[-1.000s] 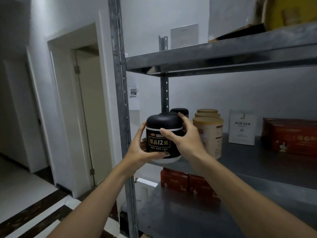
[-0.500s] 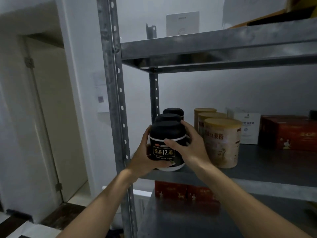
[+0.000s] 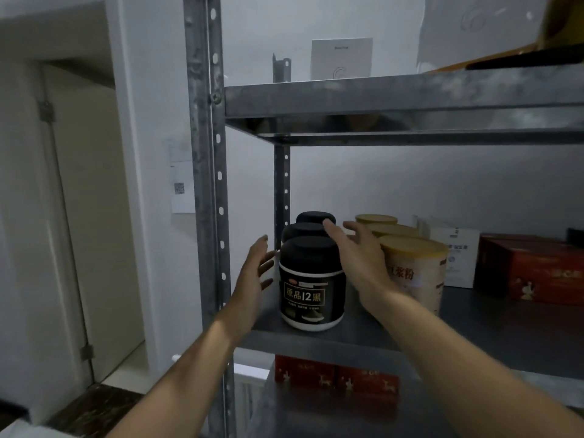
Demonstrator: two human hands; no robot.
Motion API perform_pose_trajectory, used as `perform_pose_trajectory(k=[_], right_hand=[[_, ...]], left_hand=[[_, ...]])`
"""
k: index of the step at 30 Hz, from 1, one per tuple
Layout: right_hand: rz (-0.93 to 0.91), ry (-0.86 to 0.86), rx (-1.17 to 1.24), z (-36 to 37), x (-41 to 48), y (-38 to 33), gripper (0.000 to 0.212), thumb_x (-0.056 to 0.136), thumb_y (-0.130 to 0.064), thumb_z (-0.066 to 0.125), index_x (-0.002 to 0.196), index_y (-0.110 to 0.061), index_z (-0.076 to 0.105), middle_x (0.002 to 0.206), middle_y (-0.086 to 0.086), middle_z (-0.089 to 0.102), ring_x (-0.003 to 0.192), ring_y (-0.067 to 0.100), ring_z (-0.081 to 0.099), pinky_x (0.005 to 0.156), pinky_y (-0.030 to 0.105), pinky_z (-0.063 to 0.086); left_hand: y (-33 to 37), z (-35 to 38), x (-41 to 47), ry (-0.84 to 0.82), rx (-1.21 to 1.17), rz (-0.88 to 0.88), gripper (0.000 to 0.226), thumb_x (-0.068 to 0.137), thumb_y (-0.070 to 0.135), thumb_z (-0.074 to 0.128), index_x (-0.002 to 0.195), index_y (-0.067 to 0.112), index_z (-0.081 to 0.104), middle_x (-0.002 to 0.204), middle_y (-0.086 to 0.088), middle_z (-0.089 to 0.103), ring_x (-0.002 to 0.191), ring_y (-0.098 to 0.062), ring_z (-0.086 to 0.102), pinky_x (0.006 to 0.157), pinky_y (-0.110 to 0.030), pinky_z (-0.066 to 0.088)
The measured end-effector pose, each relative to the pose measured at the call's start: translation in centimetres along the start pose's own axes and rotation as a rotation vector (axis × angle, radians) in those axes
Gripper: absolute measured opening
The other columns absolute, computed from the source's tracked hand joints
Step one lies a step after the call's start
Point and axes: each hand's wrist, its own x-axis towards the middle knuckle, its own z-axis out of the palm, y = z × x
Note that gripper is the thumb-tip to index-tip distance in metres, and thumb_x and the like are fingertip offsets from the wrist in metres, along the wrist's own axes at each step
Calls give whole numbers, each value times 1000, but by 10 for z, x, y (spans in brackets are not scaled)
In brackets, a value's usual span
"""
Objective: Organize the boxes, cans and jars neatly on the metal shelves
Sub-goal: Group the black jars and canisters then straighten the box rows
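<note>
My one camera sits on my head, facing forward, close to the metal shelves (image 3: 205, 184). It sees the middle shelf (image 3: 474, 339) from above, the upper shelf (image 3: 395, 96) from below, and a doorway (image 3: 91, 216) at left.

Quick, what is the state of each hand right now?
Left hand: open, fingers spread, holding nothing, left of the front black jar.
Right hand: open, holding nothing, right of that jar.

Dim, cool grey indoor light; source not in view. White wall (image 3: 410, 184) behind shelving brightest, door (image 3: 94, 216) at left dull beige. Deep shadow under upper shelf (image 3: 410, 96), faint reflection on its underside; red boxes (image 3: 531, 273) murky. Focus soft throughout, right hand (image 3: 357, 263) slightly motion-blurred. Upright post (image 3: 205, 184) leans, bent slightly by wide-angle distortion
</note>
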Motion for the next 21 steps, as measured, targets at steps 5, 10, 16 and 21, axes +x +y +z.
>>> perform_pose_trajectory(k=[5, 10, 16, 21], right_hand=[[249, -115, -136, 8, 52, -17, 59, 79, -50, 73, 122, -13, 59, 111, 2, 65, 92, 20, 63, 66, 26, 49], [346, -186, -241, 20, 92, -4, 83, 54, -45, 90, 123, -11, 58, 111, 6, 67, 94, 25, 66, 75, 34, 56], [304, -253, -352, 20, 110, 1, 77, 52, -34, 95, 114, -10, 58, 114, 7, 64, 94, 22, 61, 67, 30, 51], [206, -204, -370, 23, 128, -14, 87, 46, -41, 95, 115, -4, 58, 107, 8, 64, 86, 21, 62, 64, 30, 54]], left_hand=[[7, 12, 32, 43, -11, -134, 33, 102, 46, 32, 107, 33, 62, 114, 5, 60, 114, -16, 52, 108, -44, 35], [-3, 22, 61, 57, -91, -201, 29, 91, 25, 59, 118, 26, 67, 110, -8, 71, 98, -25, 67, 68, -30, 52], [-23, 23, 81, -15, -68, -79, 32, 98, 18, 50, 127, 29, 57, 113, -5, 67, 88, -14, 69, 59, -20, 54], [-15, 26, 97, -32, -86, 34, 42, 96, 21, 56, 137, 31, 49, 121, -10, 64, 90, -8, 69, 64, -17, 55]])
